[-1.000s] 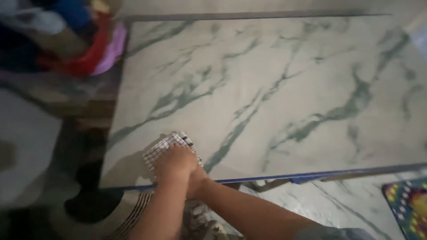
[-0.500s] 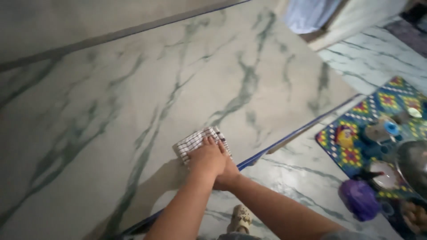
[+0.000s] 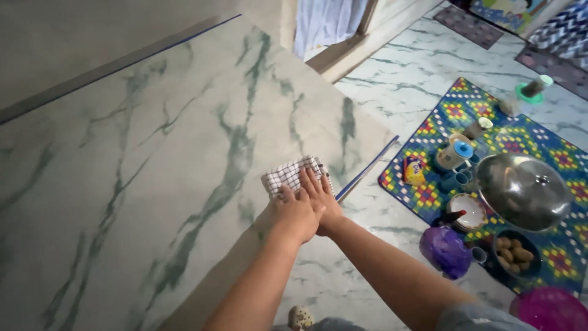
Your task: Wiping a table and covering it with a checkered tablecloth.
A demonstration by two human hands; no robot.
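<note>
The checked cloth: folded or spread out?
Folded: the checked cloth forms a small compact pad on the marble tabletop, under both hands.

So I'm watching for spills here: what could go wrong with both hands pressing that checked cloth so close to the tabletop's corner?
The checked cloth lies near the marble tabletop edge, so both hands, left hand over right hand, could slip off. Anything pushed off might land on the floor mat, among the steel lid and cups.
</note>
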